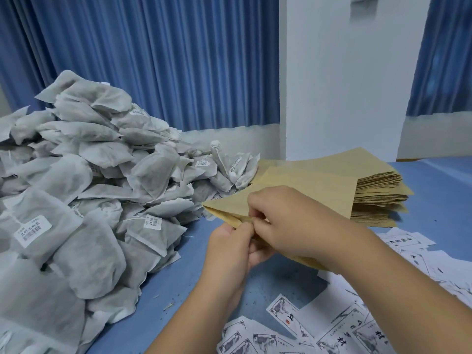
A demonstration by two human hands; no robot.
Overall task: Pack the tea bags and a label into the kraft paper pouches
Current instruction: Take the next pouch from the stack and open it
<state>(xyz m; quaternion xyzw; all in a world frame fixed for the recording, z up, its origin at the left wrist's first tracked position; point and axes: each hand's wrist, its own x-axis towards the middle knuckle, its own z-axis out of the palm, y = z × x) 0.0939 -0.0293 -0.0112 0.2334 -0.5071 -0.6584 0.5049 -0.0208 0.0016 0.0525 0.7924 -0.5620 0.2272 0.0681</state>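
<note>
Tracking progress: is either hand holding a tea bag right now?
No, the left hand and right hand both pinch the mouth of a kraft pouch.

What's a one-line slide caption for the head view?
Left hand and right hand pinch the mouth of a kraft pouch; tea bags heaped left, pouch stack behind, labels scattered right.

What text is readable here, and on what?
"材": on a label near the bottom edge, and again on the one beside it.
Other labels: brush characters, too blurred to read.
Stickers on tea bags: barcode and small print, unreadable.
Pouch, stack: no print visible.
</note>
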